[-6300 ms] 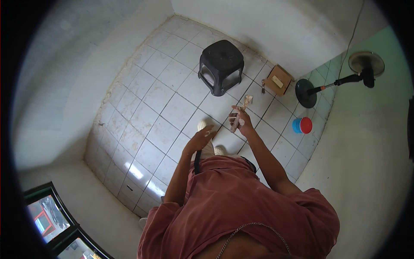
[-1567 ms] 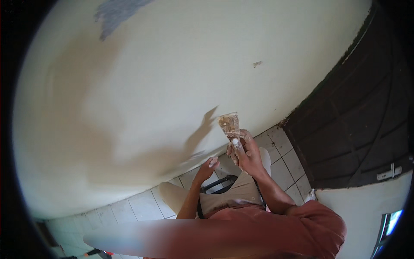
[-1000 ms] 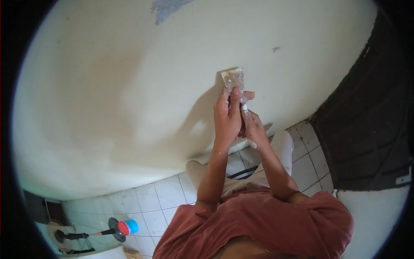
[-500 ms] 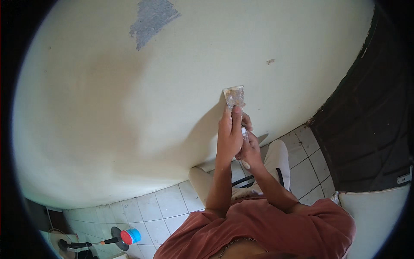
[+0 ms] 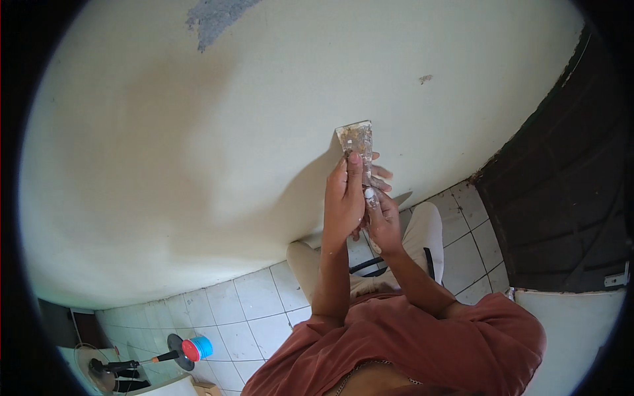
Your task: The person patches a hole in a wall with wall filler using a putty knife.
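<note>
Left hand [image 5: 343,201] and right hand [image 5: 382,214] are both grasping a flat, paint-crusted metal scraper blade [image 5: 356,140], pressing it against the cream plaster wall [image 5: 198,145].

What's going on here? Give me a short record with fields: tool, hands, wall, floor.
tool: putty knife, blade smeared, held flat against the wall
hands: left hand and right hand both grip the knife's handle
wall: cream wall, with a bare grey patch near the top
floor: white tiles; a fan and a blue and red tub stand on them
</note>
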{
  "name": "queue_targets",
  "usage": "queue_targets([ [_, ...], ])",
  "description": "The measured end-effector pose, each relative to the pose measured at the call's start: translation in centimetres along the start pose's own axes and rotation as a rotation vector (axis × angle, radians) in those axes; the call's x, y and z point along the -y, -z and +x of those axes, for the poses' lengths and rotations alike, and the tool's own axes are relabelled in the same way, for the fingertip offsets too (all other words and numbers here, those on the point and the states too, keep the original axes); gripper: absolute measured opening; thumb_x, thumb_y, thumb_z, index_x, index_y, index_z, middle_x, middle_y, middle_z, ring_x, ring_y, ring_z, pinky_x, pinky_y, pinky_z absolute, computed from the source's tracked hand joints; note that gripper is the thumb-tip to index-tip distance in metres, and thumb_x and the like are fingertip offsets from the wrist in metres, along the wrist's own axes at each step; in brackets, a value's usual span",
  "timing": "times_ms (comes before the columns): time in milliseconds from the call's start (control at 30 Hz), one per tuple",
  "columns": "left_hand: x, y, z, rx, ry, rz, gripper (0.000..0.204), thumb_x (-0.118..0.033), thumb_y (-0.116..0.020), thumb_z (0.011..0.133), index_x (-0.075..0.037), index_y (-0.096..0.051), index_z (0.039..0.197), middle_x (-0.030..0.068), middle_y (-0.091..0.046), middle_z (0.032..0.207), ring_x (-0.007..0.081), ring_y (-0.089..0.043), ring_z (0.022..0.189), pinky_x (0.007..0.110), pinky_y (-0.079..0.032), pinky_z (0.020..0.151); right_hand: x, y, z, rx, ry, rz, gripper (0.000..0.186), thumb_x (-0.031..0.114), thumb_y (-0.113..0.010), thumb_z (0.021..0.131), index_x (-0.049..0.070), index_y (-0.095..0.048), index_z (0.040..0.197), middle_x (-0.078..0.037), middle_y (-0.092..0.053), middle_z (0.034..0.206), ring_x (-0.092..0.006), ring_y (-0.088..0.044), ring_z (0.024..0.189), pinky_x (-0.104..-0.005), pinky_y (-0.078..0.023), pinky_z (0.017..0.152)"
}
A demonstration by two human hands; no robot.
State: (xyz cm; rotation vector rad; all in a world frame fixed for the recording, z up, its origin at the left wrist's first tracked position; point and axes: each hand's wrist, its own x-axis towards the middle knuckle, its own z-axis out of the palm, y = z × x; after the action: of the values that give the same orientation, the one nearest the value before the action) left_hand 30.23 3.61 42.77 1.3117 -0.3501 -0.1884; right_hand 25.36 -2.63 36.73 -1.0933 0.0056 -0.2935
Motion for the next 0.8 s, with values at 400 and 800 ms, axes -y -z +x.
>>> queue_targets([
  [400,2.5,-0.2,0.0,-0.138,-0.07,-0.056,0.037,-0.034,-0.032,0.1,0.0,-0.046,0.099,0.0027,-0.045,0.056,0.0105,-0.047,0.049,0.025,-0.045,0.053,-0.4,1.4,-0.2,0.071,-0.215,-0.006,0.018,0.021,-0.042,0.098,0.006,-0.052,0.098,0.006,-0.044,0.063,-0.0001,-0.039,0.049,-0.0166,-0.03,0.041],
  [800,0.7,-0.4,0.1,-0.084,-0.024,0.234,0.036,-0.035,-0.031,0.1,-0.002,-0.045,0.093,0.0026,-0.042,0.054,0.0095,-0.042,0.047,0.026,-0.036,0.045,-1.3,-0.8,-0.9,-0.078,-0.1,0.192,0.025,0.02,-0.034,0.1,0.002,-0.051,0.095,0.003,-0.047,0.058,-0.0023,-0.039,0.04,-0.0196,-0.031,0.034],
])
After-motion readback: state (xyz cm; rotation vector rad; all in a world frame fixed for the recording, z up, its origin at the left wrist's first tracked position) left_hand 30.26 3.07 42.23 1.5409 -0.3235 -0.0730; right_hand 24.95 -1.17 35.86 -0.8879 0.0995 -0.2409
